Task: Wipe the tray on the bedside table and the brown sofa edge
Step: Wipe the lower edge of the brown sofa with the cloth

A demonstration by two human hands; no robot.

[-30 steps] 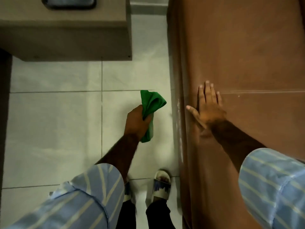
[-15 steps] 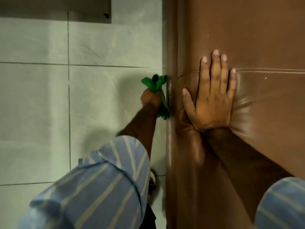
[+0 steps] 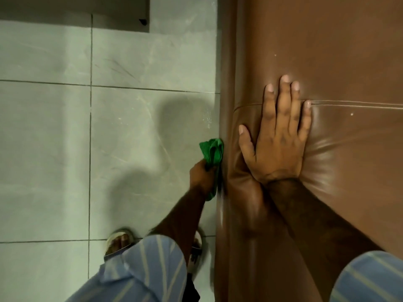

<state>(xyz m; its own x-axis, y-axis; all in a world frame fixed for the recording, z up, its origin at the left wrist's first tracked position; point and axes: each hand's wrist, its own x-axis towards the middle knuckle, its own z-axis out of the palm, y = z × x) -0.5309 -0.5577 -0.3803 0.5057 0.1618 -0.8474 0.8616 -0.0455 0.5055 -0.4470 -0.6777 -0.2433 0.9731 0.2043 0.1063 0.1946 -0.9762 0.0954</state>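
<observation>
The brown sofa [image 3: 327, 51] fills the right half of the view, and its side edge [image 3: 224, 105] drops straight to the floor. My left hand [image 3: 201, 177] is closed on a bunched green cloth [image 3: 212, 154] and presses it against that edge, low down. My right hand [image 3: 277, 136] lies flat on the sofa's top, fingers spread across a stitched seam, denting the cushion. The tray is out of view.
Grey floor tiles [image 3: 109, 138] cover the left side. The bottom corner of the bedside table [image 3: 122, 20] shows at the top left. My feet in sandals [image 3: 118, 240] stand beside the sofa's base.
The cloth went from held in the air beside the sofa to pressed on its side edge, then slid down along it. My right hand stayed flat on the cushion as my view came closer.
</observation>
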